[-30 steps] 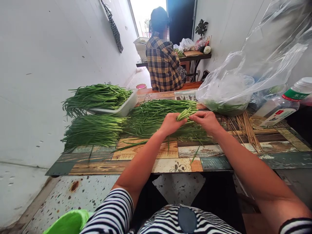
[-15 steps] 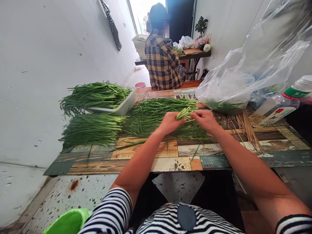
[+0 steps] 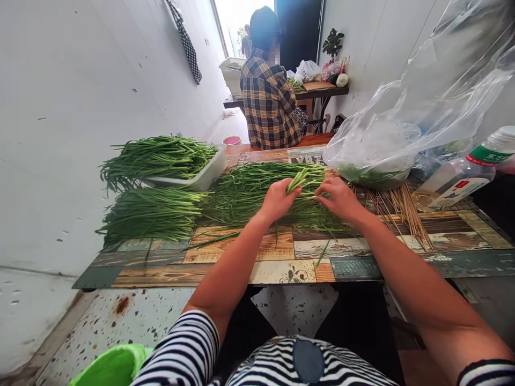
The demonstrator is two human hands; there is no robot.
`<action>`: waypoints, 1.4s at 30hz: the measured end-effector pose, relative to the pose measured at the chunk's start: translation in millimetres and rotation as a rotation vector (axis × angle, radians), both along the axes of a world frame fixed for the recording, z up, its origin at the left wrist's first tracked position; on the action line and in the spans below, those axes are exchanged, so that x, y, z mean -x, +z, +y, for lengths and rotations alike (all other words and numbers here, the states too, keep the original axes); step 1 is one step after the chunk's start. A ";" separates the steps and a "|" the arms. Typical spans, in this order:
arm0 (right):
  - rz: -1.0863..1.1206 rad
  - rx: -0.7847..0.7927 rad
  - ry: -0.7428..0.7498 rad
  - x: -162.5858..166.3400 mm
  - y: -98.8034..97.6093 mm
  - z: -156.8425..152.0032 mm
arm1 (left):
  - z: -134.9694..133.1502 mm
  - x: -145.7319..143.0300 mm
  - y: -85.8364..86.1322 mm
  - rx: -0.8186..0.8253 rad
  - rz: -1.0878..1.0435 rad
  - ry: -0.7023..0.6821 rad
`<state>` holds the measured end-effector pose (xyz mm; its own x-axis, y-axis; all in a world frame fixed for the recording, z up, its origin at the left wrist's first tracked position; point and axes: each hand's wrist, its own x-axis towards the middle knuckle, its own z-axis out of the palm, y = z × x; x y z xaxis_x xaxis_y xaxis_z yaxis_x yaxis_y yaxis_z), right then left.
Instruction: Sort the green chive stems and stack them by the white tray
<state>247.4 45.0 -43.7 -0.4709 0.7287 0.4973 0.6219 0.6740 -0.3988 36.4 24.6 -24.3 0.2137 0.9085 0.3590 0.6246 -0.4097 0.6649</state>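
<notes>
My left hand (image 3: 278,200) is closed round a small bunch of green stalks (image 3: 298,181), whose cut ends stick up past my fingers. My right hand (image 3: 340,197) pinches thin stalks just to the right of that bunch, fingers curled. Both hands hover over a loose pile of long green stalks (image 3: 249,193) spread on the patterned table (image 3: 281,268). A second bundle of stalks (image 3: 151,214) lies to the left, and a third heap rests in a white tray (image 3: 203,177) behind it.
A heap of bamboo skewers (image 3: 402,209) lies at the right of my hands. A clear plastic bag (image 3: 386,145) with greens and a plastic bottle (image 3: 462,177) stand at the right. A person in a plaid shirt (image 3: 267,107) sits ahead. A white wall (image 3: 60,134) runs along the left.
Both hands have shifted slightly further away and down onto the pile. The bunch in my left hand points more upright. My right hand's fingers have closed in nearer to it.
</notes>
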 end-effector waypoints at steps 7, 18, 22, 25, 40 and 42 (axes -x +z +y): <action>0.483 0.483 -0.051 7.5 20.3 -11.7 | -1.3 -1.5 2.1 0.082 0.067 -0.062; 0.464 0.522 -0.053 -1.4 1.4 2.1 | -0.8 -0.6 1.6 0.093 0.049 -0.027; 0.328 0.377 -0.261 -15.1 9.7 4.3 | 1.2 1.2 0.2 0.098 0.036 0.004; 0.189 0.010 -0.246 -9.3 18.1 -3.9 | 1.3 0.2 -0.9 0.099 0.050 0.004; 0.425 0.607 -0.015 13.3 13.1 -15.9 | 2.4 2.0 -3.9 0.052 -0.012 -0.034; 0.621 0.800 -0.027 16.6 11.0 -15.4 | 2.3 1.8 -4.1 0.039 -0.017 -0.040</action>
